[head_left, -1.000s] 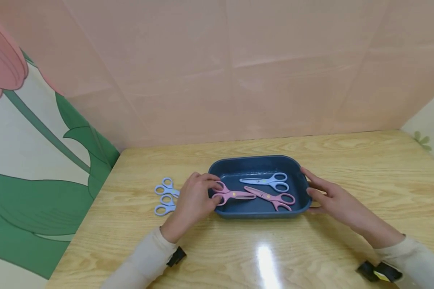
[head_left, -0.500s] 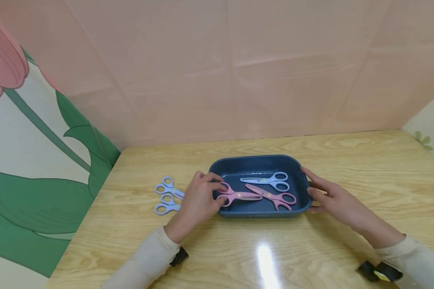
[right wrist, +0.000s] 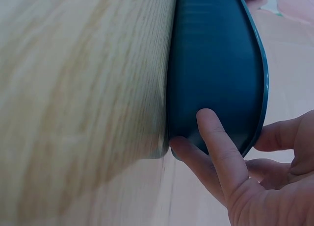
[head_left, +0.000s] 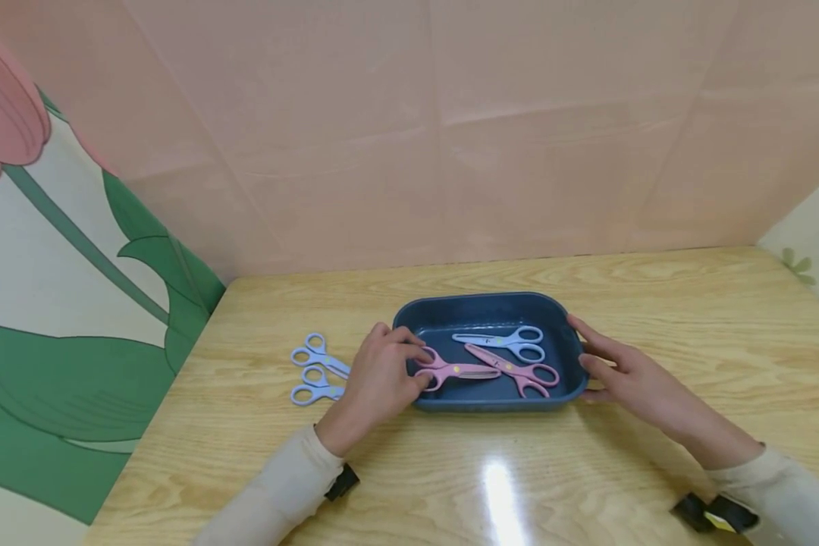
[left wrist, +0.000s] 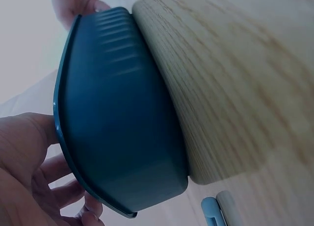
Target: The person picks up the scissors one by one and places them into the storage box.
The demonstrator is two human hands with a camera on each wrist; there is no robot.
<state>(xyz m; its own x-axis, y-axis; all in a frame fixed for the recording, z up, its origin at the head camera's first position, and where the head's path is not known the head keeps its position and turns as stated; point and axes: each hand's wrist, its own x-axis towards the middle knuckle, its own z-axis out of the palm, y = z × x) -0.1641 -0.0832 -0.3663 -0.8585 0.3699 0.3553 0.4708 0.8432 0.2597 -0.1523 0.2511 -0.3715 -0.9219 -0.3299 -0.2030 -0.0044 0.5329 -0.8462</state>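
A dark blue tray (head_left: 491, 406) sits on the wooden table. My left hand (head_left: 381, 371) reaches over its left end and pinches the handle loops of a pair of pink scissors (head_left: 459, 370), held low inside the tray. Another pair of pink scissors (head_left: 506, 368) lies just right of it, near a light blue pair (head_left: 498, 342). My right hand (head_left: 621, 375) grips the tray's right end; in the right wrist view its fingers (right wrist: 223, 155) lie against the outer wall. The left wrist view shows the left hand (left wrist: 29, 172) at the rim, with the scissors hidden behind the wall.
Two light blue pairs of scissors, an upper one (head_left: 319, 356) and a lower one (head_left: 312, 388), lie on the table left of the tray, partly behind my left hand. A pinkish covering (head_left: 437, 152) hangs along the table's back edge.
My left hand has moved slightly right, carrying the pink scissors further into the tray so they overlap the other pink pair's blades more. My right hand and the tray stay put.
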